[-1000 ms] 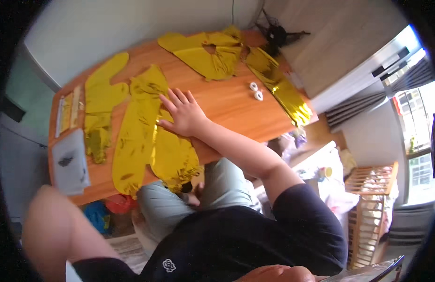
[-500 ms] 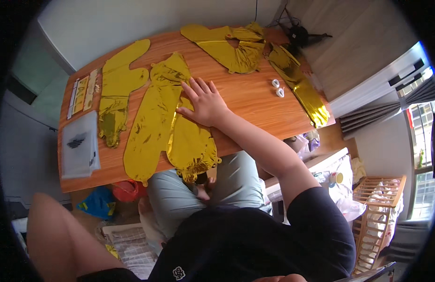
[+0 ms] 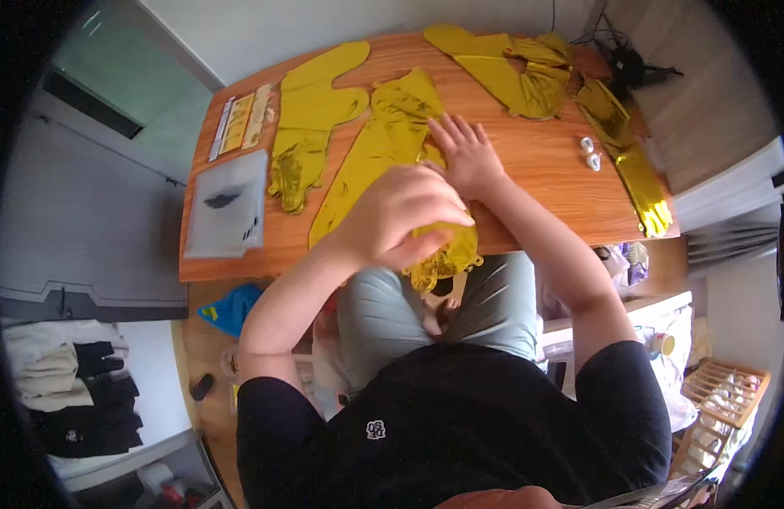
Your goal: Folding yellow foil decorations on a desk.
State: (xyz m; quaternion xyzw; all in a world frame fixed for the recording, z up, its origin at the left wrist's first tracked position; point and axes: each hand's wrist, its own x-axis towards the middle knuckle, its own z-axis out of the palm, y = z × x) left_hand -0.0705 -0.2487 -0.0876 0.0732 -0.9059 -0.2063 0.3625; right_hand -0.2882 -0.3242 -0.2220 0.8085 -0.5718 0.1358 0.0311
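A flat, uninflated gold foil balloon (image 3: 396, 136) lies on the wooden table in front of me, its lower end hanging over the near edge. My right hand (image 3: 472, 165) rests on the foil's right side with fingers stretched out. Above the lower part hovers my left hand (image 3: 404, 216), slightly blurred, its fingers loosely bent and the thumb apart, nothing visible in it. It hides part of the foil. Another gold foil balloon (image 3: 320, 106) lies to the left, one more (image 3: 527, 85) at the back, and a narrow gold foil piece (image 3: 633, 174) along the right.
Clear plastic bags (image 3: 226, 208) lie at the table's left edge, with a printed strip (image 3: 239, 125) behind them. Two small white rolls (image 3: 590, 154) sit at right. A black object with cables (image 3: 629, 64) stands in the back right corner. A wooden rack (image 3: 722, 394) is at lower right.
My left hand has come up from beside my body to above the middle foil balloon. The right hand stays on the foil. The view has turned left.
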